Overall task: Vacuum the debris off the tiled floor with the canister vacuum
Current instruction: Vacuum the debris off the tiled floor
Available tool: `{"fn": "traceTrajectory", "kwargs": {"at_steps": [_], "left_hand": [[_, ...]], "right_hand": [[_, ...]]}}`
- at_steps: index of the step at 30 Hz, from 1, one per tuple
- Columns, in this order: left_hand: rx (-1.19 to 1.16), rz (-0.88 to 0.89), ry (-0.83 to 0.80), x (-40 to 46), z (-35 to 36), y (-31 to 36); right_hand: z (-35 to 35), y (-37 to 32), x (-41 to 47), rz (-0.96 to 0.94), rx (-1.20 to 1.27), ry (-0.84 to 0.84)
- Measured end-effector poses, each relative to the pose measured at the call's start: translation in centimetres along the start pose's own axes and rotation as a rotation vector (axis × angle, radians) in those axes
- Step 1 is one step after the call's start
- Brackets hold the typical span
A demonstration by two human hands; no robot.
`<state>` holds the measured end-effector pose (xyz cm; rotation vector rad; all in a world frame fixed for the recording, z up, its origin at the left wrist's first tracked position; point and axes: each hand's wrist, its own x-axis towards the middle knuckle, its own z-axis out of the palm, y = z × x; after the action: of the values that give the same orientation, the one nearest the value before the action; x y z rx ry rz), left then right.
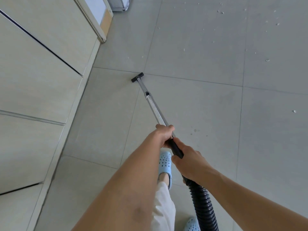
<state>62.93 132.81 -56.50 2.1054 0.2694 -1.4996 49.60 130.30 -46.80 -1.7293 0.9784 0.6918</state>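
Observation:
A silver vacuum wand (153, 105) runs from my hands forward to a small black floor nozzle (137, 77), which rests on a grout line of the grey tiled floor (191, 100). My left hand (164, 134) grips the wand's upper end. Just behind it, my right hand (190, 161) holds the black handle, from which a ribbed black hose (204, 205) trails back to the bottom edge. White debris specks (221, 12) lie scattered on the tiles at the far right, and one fleck (294, 111) sits at mid right. The canister is out of view.
A pale tiled wall (38, 84) with a skirting strip runs along the left. A door frame (100, 29) stands at the top left, with a grey object (119, 4) beside it. My feet in light blue clogs (165, 165) stand under my arms.

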Motion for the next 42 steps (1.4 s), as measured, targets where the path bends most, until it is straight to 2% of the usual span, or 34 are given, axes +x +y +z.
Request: {"fn": "traceTrajectory", "kwargs": {"at_steps": [11,24,33,42], "left_hand": [[-0.004,0.019,0.004,6.7,-5.7,9.2],[0.015,0.042,0.019,12.4,-9.7,15.7],[0.045,0.059,0.018,11.9,-11.1,18.1],[0.072,0.06,-0.026,7.4,-8.8,18.7]], "right_hand": [[-4.5,-6.6,9.9,-0.038,0.015,-0.009],[-7.1,-11.5,17.1,-0.009,0.012,0.018],[-8.5,-14.3,16.9,0.013,0.06,0.032],[-10.5,-13.9,12.8,0.032,0.077,0.038]]}}
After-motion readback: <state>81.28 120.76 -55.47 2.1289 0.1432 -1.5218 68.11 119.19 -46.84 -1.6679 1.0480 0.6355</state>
